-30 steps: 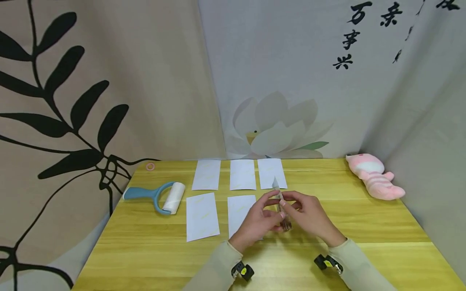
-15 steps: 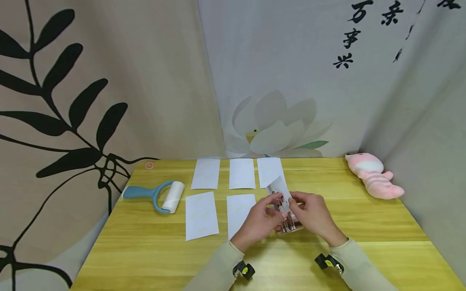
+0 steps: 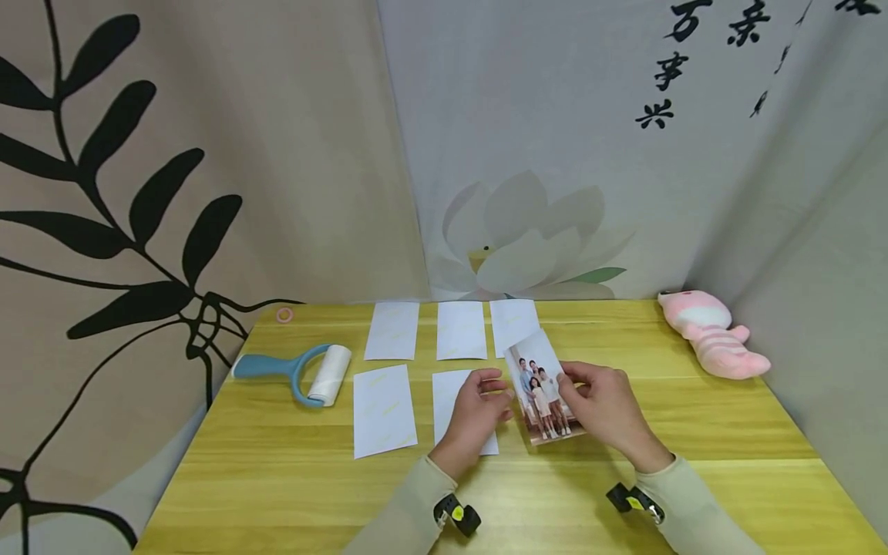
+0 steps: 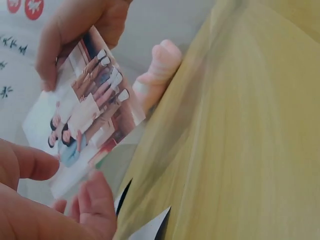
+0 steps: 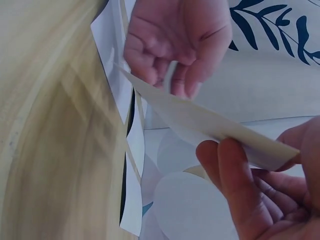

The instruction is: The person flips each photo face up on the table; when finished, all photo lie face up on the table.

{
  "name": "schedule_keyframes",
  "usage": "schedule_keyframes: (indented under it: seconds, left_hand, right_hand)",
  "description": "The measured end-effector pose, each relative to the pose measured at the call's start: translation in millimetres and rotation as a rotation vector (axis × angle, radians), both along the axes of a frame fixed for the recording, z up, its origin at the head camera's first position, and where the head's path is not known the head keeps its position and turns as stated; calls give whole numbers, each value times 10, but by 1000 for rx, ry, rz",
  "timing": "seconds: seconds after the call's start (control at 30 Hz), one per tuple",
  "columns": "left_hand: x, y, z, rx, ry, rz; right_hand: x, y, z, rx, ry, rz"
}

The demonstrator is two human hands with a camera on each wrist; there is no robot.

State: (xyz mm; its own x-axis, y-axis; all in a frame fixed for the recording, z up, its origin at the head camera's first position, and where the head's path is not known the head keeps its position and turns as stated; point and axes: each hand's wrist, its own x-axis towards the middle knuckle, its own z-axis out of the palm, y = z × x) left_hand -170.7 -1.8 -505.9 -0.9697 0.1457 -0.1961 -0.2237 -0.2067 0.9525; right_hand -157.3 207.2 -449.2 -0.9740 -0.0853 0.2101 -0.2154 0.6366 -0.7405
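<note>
My right hand grips a family photo print by its right edge, thumb on the picture side and fingers behind. In the head view the picture faces up, its far end overlapping a white card. The right wrist view shows the pale back of the photo above the fingers. My left hand is just left of the photo, fingers relaxed and bent a little, holding nothing. Under that hand lies another white card, partly hidden. In the left wrist view, the left fingertips come close to the photo.
More white cards lie in two rows on the wooden table. Left of them is a blue-handled lint roller. A small pink ring sits at the back left, a pink plush toy at the back right, before a curtain.
The photo has turned from nearly edge-on to picture side up. The left hand has let go of it and drawn away to the left; the right hand keeps hold.
</note>
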Motion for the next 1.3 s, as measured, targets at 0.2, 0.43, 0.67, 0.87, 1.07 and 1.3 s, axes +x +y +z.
schedule_keyframes:
  seconds: [0.2,0.43,0.67,0.87,1.07,1.3]
  left_hand:
    - [9,10,-47,62,-97,-115]
    - [19,34,-73,41,-106,-146]
    - [-12,-30,-45,-60,-72,-110]
    - [-29,-60,-53,-160,-46,-73]
    - [-52,-67,-73,-202,-13,-61]
    - [-58,-114,-40,-283,21,-98]
  right_hand:
    - [25,-27,37,-44,-30,5]
    - [21,-10,-2,-27,-21,3]
    - [-31,57,-97,6,-23,-32]
    - [-65,111,-188,9,-98,-41]
    - [-111,171,-297,-28,-193,-10]
    - [-183,215,-456,-20,-264,1]
